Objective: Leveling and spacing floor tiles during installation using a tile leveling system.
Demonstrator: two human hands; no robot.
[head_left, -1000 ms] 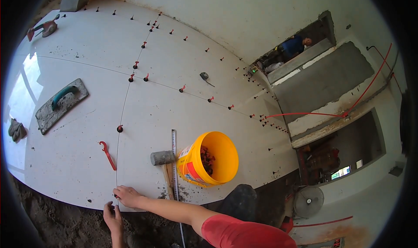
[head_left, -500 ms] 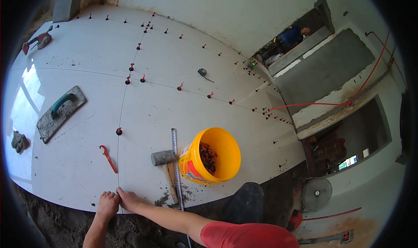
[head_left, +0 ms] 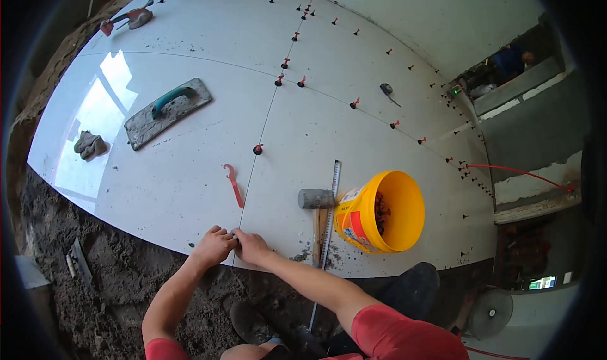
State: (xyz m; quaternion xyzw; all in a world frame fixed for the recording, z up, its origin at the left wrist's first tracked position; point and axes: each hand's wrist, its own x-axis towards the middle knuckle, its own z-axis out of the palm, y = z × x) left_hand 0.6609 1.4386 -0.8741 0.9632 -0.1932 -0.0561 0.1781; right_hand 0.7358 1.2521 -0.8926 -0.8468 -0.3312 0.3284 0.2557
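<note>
My left hand [head_left: 215, 243] and my right hand [head_left: 251, 247] meet over the thin joint between two large white floor tiles, close to their near edge. Both have the fingers curled in, and whatever lies between the fingertips is too small to make out. Just beyond them lies a red hook-ended spanner [head_left: 234, 188], left of the joint. A red and black tile leveling clip [head_left: 257, 149] stands in the same joint farther off. To the right, a rubber mallet [head_left: 316, 199] with a wooden handle rests beside a long metal ruler [head_left: 328, 227].
A yellow bucket [head_left: 404, 224] of red and black pieces stands right of the ruler. On the left tiles are a grout float [head_left: 167, 113] and a grey rag [head_left: 90, 145]. Dark wet mortar [head_left: 126, 297] borders the tiles. A person [head_left: 509, 62] is at the far right opening.
The view has swung left, so tiles and tools appear farther right and higher. My hands stay together at the joint, fingers still curled. The things on the tiles have not visibly moved.
</note>
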